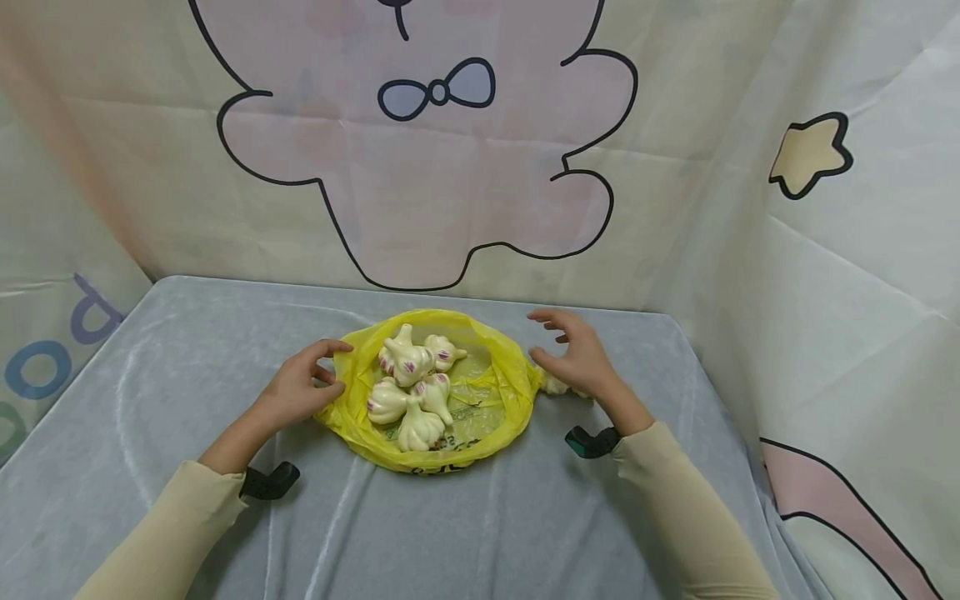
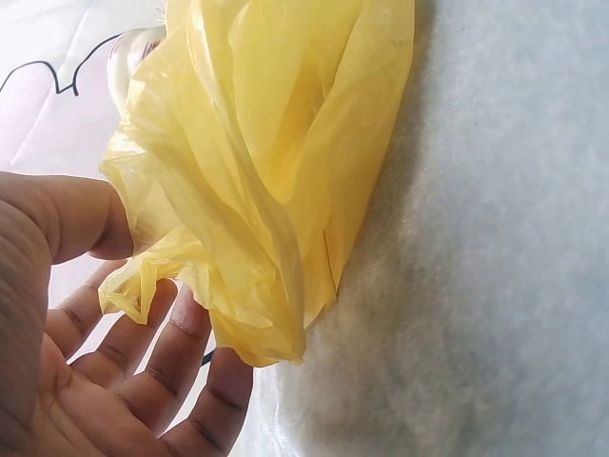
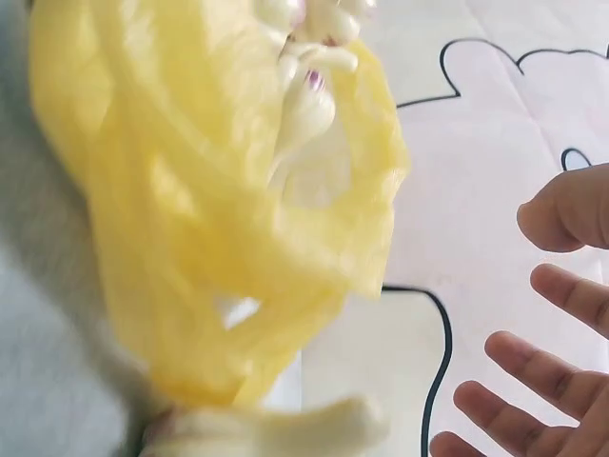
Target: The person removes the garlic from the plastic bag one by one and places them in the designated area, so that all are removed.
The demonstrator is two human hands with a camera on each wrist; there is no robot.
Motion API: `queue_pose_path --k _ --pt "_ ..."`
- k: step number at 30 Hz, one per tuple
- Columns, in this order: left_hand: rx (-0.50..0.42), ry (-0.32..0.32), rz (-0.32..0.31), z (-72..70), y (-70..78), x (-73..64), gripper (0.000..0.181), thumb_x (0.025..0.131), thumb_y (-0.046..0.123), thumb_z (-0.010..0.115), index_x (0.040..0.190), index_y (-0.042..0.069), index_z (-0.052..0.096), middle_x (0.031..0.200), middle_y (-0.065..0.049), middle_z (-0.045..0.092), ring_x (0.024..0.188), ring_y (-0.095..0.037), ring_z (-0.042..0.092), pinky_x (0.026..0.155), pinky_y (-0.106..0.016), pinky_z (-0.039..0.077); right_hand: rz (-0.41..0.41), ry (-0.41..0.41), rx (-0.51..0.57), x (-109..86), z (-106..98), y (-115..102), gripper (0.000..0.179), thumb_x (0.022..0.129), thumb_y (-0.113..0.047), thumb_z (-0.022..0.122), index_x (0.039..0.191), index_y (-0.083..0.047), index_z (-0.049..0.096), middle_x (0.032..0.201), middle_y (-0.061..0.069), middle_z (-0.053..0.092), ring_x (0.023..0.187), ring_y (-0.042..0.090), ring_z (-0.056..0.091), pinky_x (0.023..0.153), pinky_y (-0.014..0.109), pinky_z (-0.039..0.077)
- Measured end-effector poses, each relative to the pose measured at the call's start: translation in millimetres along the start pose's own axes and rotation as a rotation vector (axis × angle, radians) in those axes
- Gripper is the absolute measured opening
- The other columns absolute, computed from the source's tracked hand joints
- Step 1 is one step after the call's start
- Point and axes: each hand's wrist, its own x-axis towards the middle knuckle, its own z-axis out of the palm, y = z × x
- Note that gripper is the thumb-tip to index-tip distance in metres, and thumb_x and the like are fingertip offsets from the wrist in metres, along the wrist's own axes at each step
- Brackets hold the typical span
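A yellow plastic bag (image 1: pixel 517 367) lies with its mouth spread wide, and several garlic bulbs (image 1: pixel 386 402) sit inside, mostly toward its left. At the left rim is my left hand (image 1: pixel 300 385), its thumb and fingers apart and touching the bag. The left wrist view shows the bag's crumpled plastic (image 2: pixel 257 190) over the fingertips. My right hand (image 1: pixel 581 358) is raised off the bag's right side, fingers spread and holding nothing. Below it, more garlic (image 1: pixel 553 384) lies outside the bag, partly hidden by the hand; one bulb (image 3: pixel 276 430) shows in the right wrist view.
A grey cloth (image 1: pixel 420 542) covers the table. Behind it hangs a printed fabric backdrop (image 1: pixel 675 167), with further fabric at both sides. Each wrist wears a black strap mount (image 1: pixel 272 482).
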Motion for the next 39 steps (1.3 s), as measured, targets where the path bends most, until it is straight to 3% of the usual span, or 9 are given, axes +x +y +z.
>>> queue_pose_path --k 15,28,39 --pt "-0.011 0.001 0.008 2.4 -3.4 0.2 0.05 0.085 0.006 0.063 0.133 0.008 0.049 0.134 -0.021 0.046 0.087 -0.024 0.062 0.06 -0.027 0.051 -0.023 -0.068 0.112 23.5 29.0 -37.1 0.047 0.085 -0.022 0.07 0.131 -0.018 0.056 0.13 0.006 0.058 0.111 0.033 0.059 0.087 0.047 0.052" --pt "-0.016 0.0 -0.002 2.8 -2.0 0.8 0.05 0.086 0.007 0.063 0.133 0.01 0.049 0.134 -0.021 0.046 0.087 -0.024 0.061 0.059 -0.027 0.051 -0.041 -0.122 0.168 42.1 60.1 -65.4 0.05 0.085 -0.028 0.07 0.131 -0.016 0.056 0.129 0.013 0.059 0.11 0.035 0.06 0.089 0.049 0.051" --pt "-0.016 -0.007 0.002 3.2 -1.6 2.2 0.05 0.086 0.007 0.064 0.134 0.009 0.049 0.134 -0.021 0.045 0.088 -0.024 0.061 0.061 -0.028 0.051 -0.065 -0.293 0.128 52.8 83.4 -82.6 0.055 0.086 -0.036 0.067 0.135 -0.016 0.052 0.134 0.008 0.052 0.122 0.031 0.051 0.098 0.049 0.046"
